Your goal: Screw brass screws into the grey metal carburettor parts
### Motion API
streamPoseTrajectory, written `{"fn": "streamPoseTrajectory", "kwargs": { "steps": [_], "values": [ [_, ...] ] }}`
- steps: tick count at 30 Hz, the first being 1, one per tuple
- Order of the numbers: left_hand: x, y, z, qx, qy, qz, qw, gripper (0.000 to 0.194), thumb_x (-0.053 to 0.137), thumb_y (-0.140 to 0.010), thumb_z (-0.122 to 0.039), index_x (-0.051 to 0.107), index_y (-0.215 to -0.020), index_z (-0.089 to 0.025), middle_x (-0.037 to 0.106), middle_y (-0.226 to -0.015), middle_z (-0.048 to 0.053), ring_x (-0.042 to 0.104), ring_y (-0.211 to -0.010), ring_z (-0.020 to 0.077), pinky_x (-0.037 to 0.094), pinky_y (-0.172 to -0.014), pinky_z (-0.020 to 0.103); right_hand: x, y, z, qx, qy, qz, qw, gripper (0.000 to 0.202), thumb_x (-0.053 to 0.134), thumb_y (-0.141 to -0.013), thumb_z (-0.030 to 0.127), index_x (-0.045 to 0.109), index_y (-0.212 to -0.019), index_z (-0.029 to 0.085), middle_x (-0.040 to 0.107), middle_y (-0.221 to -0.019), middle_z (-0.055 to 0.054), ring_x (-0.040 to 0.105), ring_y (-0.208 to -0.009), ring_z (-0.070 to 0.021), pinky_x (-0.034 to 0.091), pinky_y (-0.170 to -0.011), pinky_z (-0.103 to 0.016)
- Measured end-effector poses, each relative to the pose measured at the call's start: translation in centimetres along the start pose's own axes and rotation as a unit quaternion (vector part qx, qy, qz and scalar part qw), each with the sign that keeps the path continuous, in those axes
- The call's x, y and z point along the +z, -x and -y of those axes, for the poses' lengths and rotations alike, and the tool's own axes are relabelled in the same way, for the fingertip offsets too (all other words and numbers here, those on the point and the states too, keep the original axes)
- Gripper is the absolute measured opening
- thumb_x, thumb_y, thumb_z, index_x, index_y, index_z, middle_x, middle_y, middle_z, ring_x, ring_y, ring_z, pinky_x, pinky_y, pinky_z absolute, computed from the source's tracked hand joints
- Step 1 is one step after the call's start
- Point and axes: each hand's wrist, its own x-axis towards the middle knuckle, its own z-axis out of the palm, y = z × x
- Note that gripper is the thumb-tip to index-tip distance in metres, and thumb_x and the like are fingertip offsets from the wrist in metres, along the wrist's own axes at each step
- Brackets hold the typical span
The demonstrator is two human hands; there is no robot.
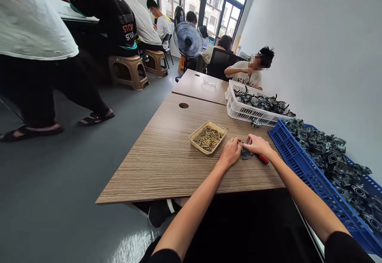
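A small grey metal carburetor (246, 153) is on the wood-grain table (167, 155), between my two hands. My left hand (231, 151) is closed against its left side, with the fingertips at its top. From the right, my right hand (258, 145) reaches in with thumb and fingers pinched at the carburetor's upper part. Whether a small piece sits in that pinch is hidden. A red-handled tool (263, 158) lies on the tabletop just below my right hand; its other end is covered. Left of my hands stands a beige tray (195, 145) of small brass pieces (209, 139).
On the right, a blue crate (289, 161) holds many carburetors. A white basket (247, 113) of similar parts stands behind it, with a loose metal part (256, 122) beside it. A person (247, 72) sits across the table; another (36, 56) stands at left. A fan (188, 40) stands farther back.
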Motion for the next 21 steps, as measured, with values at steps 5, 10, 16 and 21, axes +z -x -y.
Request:
{"fn": "streamPoseTrajectory", "kwargs": {
  "steps": [5,10,16,21],
  "values": [
    [0.2,0.0,0.2,0.003,-0.011,0.002,1.000,0.023,0.046,-0.103,-0.026,0.062,-0.118,-0.019,0.069,-0.119,0.010,0.061,-0.116,0.0242,0.048,-0.106,0.041,0.7,-0.4,-1.4,-0.029,-0.085,-0.050,0.995,0.040,0.061,-0.091,0.061,0.065,-0.107,0.024,0.075,-0.092,-0.005,0.069,-0.088,-0.0234,0.042,-0.069,-0.029],
    [0.6,0.1,0.5,0.001,-0.030,0.015,0.999,0.022,0.047,-0.103,-0.028,0.065,-0.112,-0.019,0.070,-0.115,0.010,0.062,-0.112,0.0249,0.047,-0.106,0.042,3.8,0.4,-6.0,-0.044,-0.181,-0.138,0.973,0.031,0.053,-0.095,0.053,0.064,-0.100,0.024,0.070,-0.079,-0.002,0.065,-0.076,-0.0205,0.044,-0.070,-0.030],
    [1.1,0.0,1.4,-0.009,-0.014,-0.011,1.000,0.019,0.047,-0.102,-0.025,0.063,-0.111,-0.018,0.069,-0.112,0.011,0.062,-0.113,0.0243,0.049,-0.103,0.041,10.5,3.1,-10.4,-0.046,-0.215,-0.239,0.946,0.036,0.054,-0.092,0.052,0.062,-0.109,0.021,0.067,-0.104,-0.012,0.064,-0.097,-0.0282,0.051,-0.088,-0.042],
    [0.8,-0.2,1.6,-0.031,0.004,-0.065,0.997,0.020,0.043,-0.103,-0.024,0.062,-0.108,-0.018,0.067,-0.108,0.011,0.062,-0.108,0.0235,0.050,-0.100,0.040,13.9,4.7,-11.4,-0.048,-0.194,-0.268,0.942,0.036,0.056,-0.093,0.050,0.062,-0.115,0.022,0.065,-0.112,-0.013,0.059,-0.106,-0.0320,0.048,-0.098,-0.048]
  ]
}}
